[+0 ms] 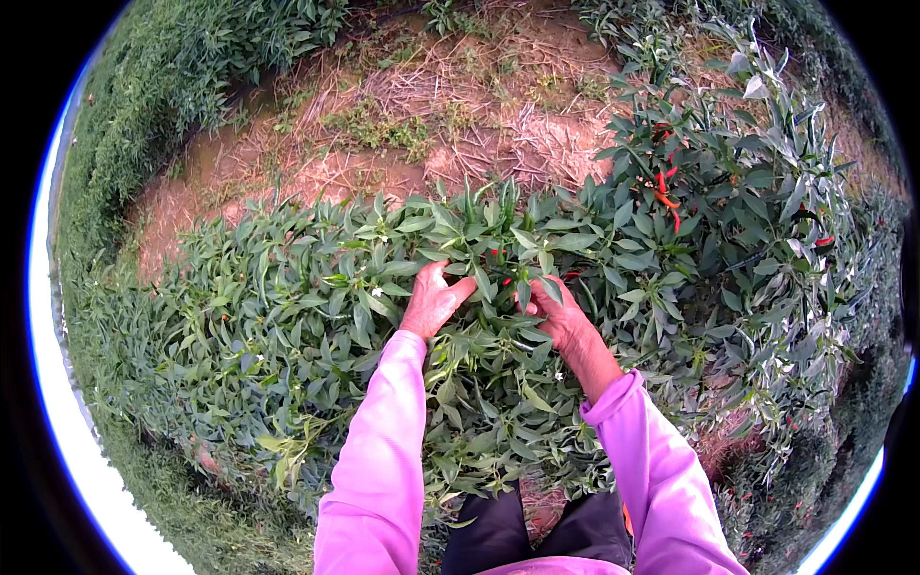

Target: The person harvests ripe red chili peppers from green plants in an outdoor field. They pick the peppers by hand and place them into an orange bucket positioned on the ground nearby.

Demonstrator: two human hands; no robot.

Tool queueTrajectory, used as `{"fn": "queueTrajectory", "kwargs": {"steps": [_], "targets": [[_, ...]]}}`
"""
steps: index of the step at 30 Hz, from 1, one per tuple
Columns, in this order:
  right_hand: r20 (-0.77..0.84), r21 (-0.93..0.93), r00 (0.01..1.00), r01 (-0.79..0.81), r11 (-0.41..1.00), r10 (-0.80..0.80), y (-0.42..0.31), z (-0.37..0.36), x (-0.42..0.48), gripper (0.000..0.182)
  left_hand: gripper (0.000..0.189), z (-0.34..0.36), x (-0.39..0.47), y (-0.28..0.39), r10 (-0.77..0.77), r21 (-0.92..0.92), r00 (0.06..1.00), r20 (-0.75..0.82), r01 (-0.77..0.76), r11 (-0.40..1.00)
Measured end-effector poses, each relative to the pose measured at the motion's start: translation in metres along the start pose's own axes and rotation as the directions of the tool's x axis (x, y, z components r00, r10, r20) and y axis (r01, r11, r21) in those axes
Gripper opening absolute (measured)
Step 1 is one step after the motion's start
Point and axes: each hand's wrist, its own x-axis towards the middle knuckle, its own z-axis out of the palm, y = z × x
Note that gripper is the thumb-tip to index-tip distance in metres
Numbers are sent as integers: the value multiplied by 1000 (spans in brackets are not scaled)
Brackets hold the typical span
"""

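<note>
Both my hands reach into the leafy top of a chilli pepper plant (460, 359). My left hand (437, 300) is among the leaves, its thumb pointing right and its fingertips hidden under foliage. To its right, my right hand (559, 315) has curled fingers partly covered by leaves; whether they grip anything cannot be made out. Between the hands, a small red chilli (507, 281) shows through the leaves, and another red chilli (571, 275) lies just above my right hand. Upright green chillies (468, 206) stand beyond the hands.
A cluster of red and orange chillies (665, 192) hangs on the plants at the right. Bare reddish soil with dry straw (467, 122) runs behind this row. Another row of green plants (165, 100) grows at the upper left. My dark-trousered legs (496, 532) stand close against the foliage.
</note>
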Motion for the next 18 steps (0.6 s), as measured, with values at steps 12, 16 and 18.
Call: {"fn": "queueTrajectory", "kwargs": {"steps": [12, 16, 18], "targets": [[-20, -145, 735, 669, 729, -678, -65, 62, -64, 18, 41, 20, 10, -40, 539, 734, 817, 205, -493, 467], [180, -282, 851, 524, 803, -493, -72, 95, -68, 24, 42, 34, 4, -33, 438, 513, 899, 9, -380, 770], [239, -412, 892, 452, 791, -385, -65, 105, -60, 18, 36, 27, 0, -53, 562, 472, 824, -67, -470, 746]]}}
